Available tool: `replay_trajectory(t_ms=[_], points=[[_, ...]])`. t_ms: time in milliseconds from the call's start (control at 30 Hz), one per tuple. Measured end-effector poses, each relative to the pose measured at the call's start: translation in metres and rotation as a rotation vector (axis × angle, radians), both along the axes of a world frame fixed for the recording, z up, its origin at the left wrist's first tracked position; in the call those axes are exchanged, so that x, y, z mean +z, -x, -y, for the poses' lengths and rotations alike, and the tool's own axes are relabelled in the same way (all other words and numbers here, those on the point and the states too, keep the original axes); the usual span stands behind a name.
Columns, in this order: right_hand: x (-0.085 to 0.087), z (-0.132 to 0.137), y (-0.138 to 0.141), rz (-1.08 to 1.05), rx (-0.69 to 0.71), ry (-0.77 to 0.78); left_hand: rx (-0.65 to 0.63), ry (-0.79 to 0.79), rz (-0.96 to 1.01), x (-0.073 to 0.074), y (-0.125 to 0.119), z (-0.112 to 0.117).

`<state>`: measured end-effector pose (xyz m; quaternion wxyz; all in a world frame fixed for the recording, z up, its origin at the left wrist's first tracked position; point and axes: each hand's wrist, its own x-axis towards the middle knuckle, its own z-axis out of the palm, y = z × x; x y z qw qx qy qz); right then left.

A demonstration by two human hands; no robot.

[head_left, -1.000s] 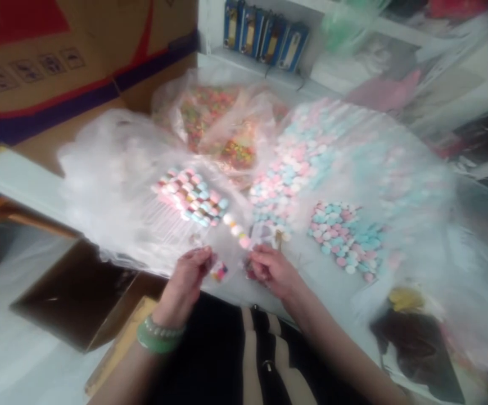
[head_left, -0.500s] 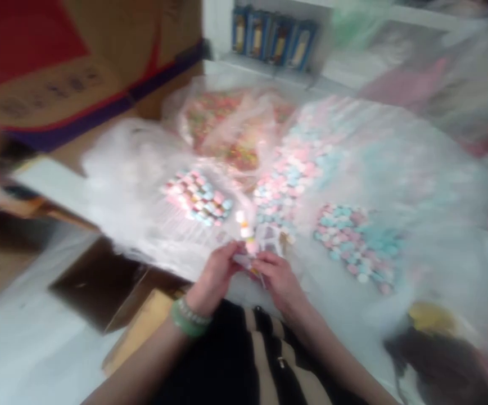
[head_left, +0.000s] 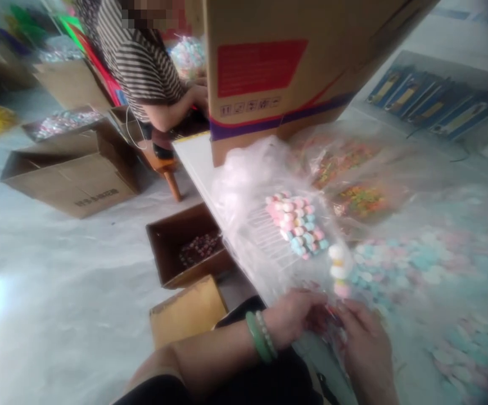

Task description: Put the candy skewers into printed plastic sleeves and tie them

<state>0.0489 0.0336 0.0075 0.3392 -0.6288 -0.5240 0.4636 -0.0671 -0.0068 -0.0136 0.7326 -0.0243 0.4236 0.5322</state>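
Both my hands meet at the table's near edge. My left hand point(head_left: 297, 318), with a green bangle and a bead bracelet on the wrist, is closed in a pinch on the lower end of a candy stick point(head_left: 337, 270) that carries white, yellow and pink pieces. My right hand point(head_left: 364, 349) is closed on the same stick from the right. Behind the stick lies a bundle of pastel candy sticks point(head_left: 297, 222) on a clear plastic bag point(head_left: 248, 185). Loose pastel candies point(head_left: 396, 261) are spread to the right.
A large cardboard box point(head_left: 278, 62) stands at the table's far end. On the floor to the left are an open brown box with dark pieces point(head_left: 187, 247), a tan box point(head_left: 187, 312) and a bigger carton point(head_left: 71, 169). Another person in a striped top point(head_left: 143, 62) works beyond.
The view has swung left, bringing the floor, boxes and another person into sight. My hands have come together from apart and both hold the candy stick.
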Motion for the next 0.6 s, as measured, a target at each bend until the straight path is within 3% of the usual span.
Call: replay_trajectory(t_ms=[233, 433, 600], points=[[-0.001, 0.005, -0.004, 0.163, 0.159, -0.080, 0.055, 0.043, 0.075, 0.003, 0.013, -0.006], [0.011, 0.002, -0.009, -0.085, 0.039, 0.054, 0.162, 0.081, 0.082, 0.016, 0.021, -0.009], [0.032, -0.009, -0.046, -0.133, 0.057, -0.033, 0.260, 0.094, 0.048, 0.031, 0.047, -0.034]])
